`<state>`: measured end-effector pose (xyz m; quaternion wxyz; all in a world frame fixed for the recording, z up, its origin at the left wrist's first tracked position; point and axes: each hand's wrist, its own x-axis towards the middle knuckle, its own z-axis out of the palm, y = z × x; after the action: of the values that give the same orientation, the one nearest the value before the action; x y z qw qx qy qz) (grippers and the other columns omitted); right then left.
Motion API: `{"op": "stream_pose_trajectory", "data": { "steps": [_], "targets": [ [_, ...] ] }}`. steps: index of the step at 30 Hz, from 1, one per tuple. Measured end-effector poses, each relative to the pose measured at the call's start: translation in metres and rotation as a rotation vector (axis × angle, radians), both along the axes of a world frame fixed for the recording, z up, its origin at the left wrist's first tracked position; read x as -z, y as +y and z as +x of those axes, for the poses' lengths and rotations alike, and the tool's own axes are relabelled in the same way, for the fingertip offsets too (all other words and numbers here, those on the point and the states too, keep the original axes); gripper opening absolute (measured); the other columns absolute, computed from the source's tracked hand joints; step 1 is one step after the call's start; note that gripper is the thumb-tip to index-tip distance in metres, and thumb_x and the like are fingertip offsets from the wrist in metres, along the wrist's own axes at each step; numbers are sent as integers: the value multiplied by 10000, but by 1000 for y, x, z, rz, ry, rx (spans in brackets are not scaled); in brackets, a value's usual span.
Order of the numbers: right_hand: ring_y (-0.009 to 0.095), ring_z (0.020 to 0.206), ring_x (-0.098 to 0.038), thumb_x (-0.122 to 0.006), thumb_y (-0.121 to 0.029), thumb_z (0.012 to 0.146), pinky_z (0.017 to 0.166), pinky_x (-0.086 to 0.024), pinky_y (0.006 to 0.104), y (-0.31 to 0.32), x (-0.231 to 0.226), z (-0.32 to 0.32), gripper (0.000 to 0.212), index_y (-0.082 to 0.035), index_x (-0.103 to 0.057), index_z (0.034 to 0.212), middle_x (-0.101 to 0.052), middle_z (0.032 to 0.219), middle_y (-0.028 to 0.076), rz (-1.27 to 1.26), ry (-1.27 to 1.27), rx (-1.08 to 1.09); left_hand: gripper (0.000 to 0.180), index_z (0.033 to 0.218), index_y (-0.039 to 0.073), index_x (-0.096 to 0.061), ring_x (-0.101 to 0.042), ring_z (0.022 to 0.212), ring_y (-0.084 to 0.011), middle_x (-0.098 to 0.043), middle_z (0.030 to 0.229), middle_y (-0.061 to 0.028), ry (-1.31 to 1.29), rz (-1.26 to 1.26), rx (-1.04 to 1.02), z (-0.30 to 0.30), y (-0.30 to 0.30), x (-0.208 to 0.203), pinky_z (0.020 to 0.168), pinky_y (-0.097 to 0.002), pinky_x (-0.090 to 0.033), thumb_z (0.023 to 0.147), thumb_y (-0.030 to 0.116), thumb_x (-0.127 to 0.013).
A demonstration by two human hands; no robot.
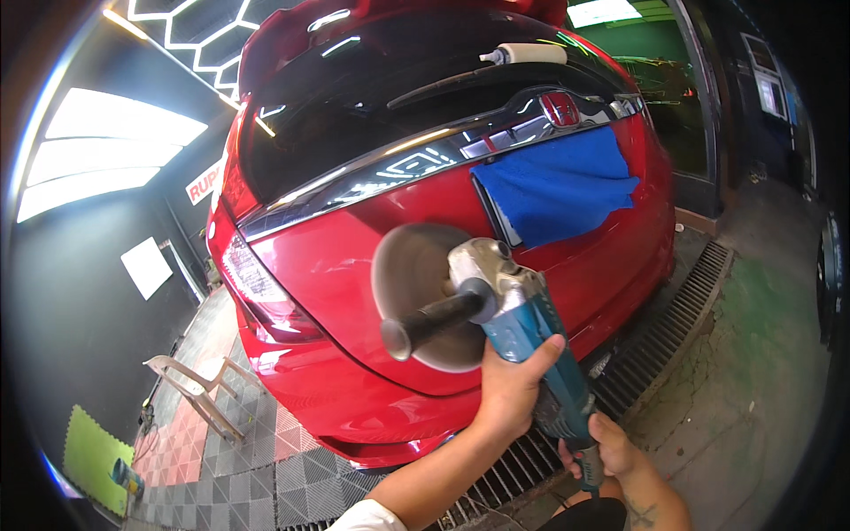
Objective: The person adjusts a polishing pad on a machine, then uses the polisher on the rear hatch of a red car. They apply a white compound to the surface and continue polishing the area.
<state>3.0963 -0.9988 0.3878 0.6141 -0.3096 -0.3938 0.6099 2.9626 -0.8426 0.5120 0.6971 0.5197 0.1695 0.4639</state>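
A teal angle polisher (518, 334) with a metal head is held in both hands in front of a red car (323, 279). My left hand (513, 385) wraps round the middle of its body, the thumb lying over the top. Behind it, my right hand (613, 447) is closed round the rear handle. The black side handle (434, 326) sticks out with no hand on it. A round pad (398, 265), smeared by motion, faces the tailgate's left part; contact with the paint cannot be made out. A blue cloth (567, 186) drapes over the tailgate's middle.
A pale bottle (534, 55) lies by the rear wiper. On the tiled floor at left stand a plastic chair (208, 380) and a green mat piece (93, 456). A drain grate (682, 301) runs beneath the car's rear. The tail light (257, 274) borders the panel.
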Motion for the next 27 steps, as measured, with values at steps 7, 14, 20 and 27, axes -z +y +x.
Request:
{"op": "stream_pose_trajectory", "data": {
  "steps": [7, 14, 20, 27],
  "targets": [
    [202, 665, -659, -525, -635, 1117, 566, -560, 342, 34, -25, -22, 669, -61, -475, 1455, -676, 921, 146, 93, -94, 119, 494, 1329, 40, -560, -695, 1012, -183, -684, 1139, -67, 3, -4, 192, -18, 30, -39, 922, -379, -595, 947, 117, -864],
    [186, 656, -632, -569, -655, 1091, 548, -542, 332, 34, -17, -35, 763, -14, -441, 1485, -658, 894, 123, 142, -168, 73, 572, 1378, 32, -546, -685, 1055, -194, -670, 1184, -73, -6, 41, 88, -39, 25, -15, 931, -408, -599, 939, 184, -879],
    [192, 642, -645, -563, -714, 1065, 552, -538, 337, 43, -30, -67, 784, -8, -501, 1401, -668, 889, 130, 193, -271, 188, 585, 1376, 18, -555, -685, 1067, -184, -684, 1182, -69, -43, 41, 98, -75, 29, -15, 951, -387, -584, 927, 169, -898],
    [303, 1086, -719, -672, -446, 1080, 949, -569, 424, 82, -50, -116, 917, -29, -194, 1741, -695, 1296, 217, 307, -582, 210, 868, 1471, -9, -569, -740, 1195, -357, -735, 1257, -195, -232, 147, 243, -152, 80, -12, 1039, -528, -624, 820, 432, -936]
  ]
}}
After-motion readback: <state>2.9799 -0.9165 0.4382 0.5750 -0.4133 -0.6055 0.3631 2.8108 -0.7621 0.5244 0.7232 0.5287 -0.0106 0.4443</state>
